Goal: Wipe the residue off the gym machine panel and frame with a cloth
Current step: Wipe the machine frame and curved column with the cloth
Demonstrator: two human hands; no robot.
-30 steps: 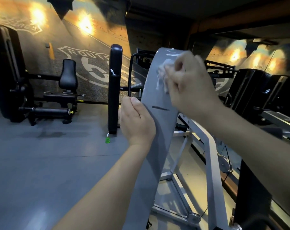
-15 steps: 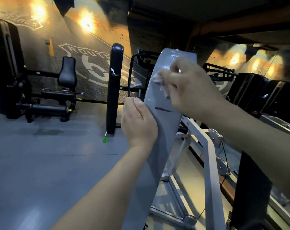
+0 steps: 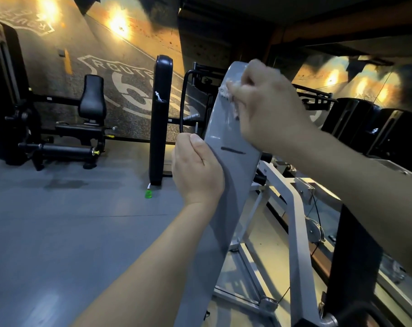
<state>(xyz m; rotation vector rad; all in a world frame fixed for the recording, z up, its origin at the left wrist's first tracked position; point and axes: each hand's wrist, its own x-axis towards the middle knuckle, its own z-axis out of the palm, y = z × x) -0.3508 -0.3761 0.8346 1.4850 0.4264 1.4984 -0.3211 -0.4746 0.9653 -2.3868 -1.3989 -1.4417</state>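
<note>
A tall grey machine panel [image 3: 226,190] rises through the middle of the head view, with a dark slot across it. My left hand [image 3: 196,172] grips the panel's left edge below that slot, thumb on the front face. My right hand [image 3: 264,107] holds a crumpled white cloth [image 3: 226,92] and presses it against the panel near its top. Only a small wad of the cloth shows past my fingers. The pale grey frame [image 3: 297,220] slopes down to the right behind the panel.
A black upright pad [image 3: 160,119] stands left of the panel with a small green bottle [image 3: 148,193] on the grey floor at its base. A black seated machine [image 3: 65,131] stands far left. Dark machines and a mirror line the right side.
My right hand with the cloth has slid left and down, then back up near the panel's top. My left hand keeps its grip on the panel's edge.
</note>
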